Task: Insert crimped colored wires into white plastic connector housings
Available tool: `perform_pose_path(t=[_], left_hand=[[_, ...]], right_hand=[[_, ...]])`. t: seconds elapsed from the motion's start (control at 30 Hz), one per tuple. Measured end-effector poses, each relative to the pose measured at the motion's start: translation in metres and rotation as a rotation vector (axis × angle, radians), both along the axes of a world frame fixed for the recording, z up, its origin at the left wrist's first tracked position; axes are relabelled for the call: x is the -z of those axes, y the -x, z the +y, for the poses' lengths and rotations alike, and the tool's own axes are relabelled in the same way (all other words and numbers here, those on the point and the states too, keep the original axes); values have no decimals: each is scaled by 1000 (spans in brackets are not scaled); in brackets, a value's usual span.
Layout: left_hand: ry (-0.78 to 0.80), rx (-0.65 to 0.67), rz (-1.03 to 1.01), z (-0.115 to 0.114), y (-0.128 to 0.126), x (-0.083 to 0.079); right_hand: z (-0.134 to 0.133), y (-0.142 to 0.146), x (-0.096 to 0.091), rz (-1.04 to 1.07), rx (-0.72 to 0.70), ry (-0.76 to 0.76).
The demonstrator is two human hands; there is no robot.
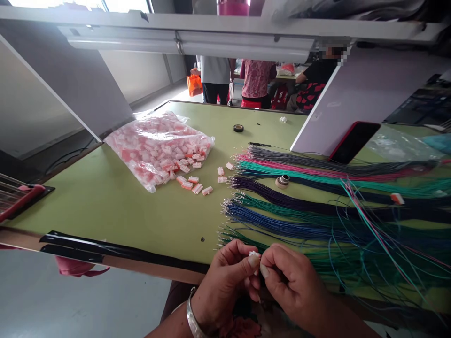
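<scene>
My left hand pinches a small white plastic connector housing between thumb and fingertips, near the table's front edge. My right hand is close beside it, its thumb and fingers drawn together against the housing. Anything held in those fingers is too small or hidden to tell. To the right, bundles of thin coloured wires lie fanned across the table, their bare ends pointing left. Further left, a clear plastic bag holds several white-and-pink connectors, and loose connectors lie beside it.
The green tabletop has black tape along its front edge. A tape roll, a metal fitting and a phone stand beyond the wires. A white panel rises at the right. Several people stand at the back.
</scene>
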State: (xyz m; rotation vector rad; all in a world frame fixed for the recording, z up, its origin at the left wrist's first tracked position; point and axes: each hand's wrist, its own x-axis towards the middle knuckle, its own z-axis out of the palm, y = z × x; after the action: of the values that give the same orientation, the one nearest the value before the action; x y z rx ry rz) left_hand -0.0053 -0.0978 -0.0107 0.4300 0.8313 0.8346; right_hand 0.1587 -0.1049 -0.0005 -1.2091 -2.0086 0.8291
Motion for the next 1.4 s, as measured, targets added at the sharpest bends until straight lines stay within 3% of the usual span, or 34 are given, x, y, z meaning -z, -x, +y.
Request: perform_pose_path(t=[0.6,0.73,0.9,0.97,1.03,1.13,1.3,1.4], left_hand=[[-4,1,-63,-2,0,4],[38,-11,-110,2,2,5],[-10,-111,-97,16,6,-4],[-30,-131,-75,21,8,-7],[-42,-136,-50,25,9,-6],[-50,-125,-32,27,9,-4],[-48,-90,-30,26,7,-1],[-59,-80,-36,25,8,-1]], right_hand=[[-6,5,4,-21,60,-170],[-2,6,2,44,83,-91],[27,-6,-11,38,174,157],[45,-17,-15,-59,304,127],[64,-26,-16,-331,412,-22],[86,-31,-10,-738,392,-154],[99,-30,10,-831,331,-175],[98,-33,13,-819,311,-212]])
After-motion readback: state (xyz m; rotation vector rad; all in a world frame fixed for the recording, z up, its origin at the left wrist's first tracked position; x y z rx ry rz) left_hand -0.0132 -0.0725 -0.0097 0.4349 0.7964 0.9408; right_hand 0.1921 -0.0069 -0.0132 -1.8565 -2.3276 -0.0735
